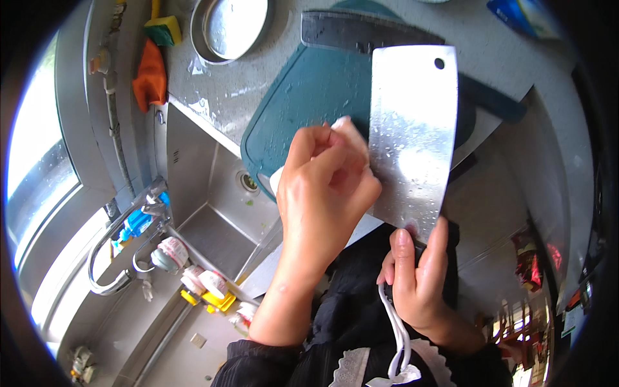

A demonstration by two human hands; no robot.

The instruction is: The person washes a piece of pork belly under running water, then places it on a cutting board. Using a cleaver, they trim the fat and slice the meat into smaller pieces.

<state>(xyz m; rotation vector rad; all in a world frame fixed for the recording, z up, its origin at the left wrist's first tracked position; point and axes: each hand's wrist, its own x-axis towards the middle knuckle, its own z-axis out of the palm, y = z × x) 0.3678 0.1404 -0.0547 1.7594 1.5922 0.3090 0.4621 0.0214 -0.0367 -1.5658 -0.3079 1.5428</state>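
My right hand (pixel 418 285) grips the dark handle of a steel cleaver (pixel 411 130). Its broad blade stands up in front of me, wet with droplets, with a round hole near the far corner. Close to the blade's left face is my left hand (pixel 329 188), its fingers bunched around a pale, crumpled wipe (pixel 352 135); whether this is cloth or paper I cannot tell. Behind both hands, a wet teal cutting board (pixel 300 101) lies on the counter and juts over the sink. A dark-bladed knife (pixel 367 30) rests at the board's far end.
A steel sink (pixel 217 227) lies left, with a curved faucet (pixel 109 290) beside the window. A round metal pan (pixel 198 29), an orange cloth (pixel 150 77) and a yellow-green sponge (pixel 164 31) sit at the back. A dark handle (pixel 493 99) projects past the cleaver.
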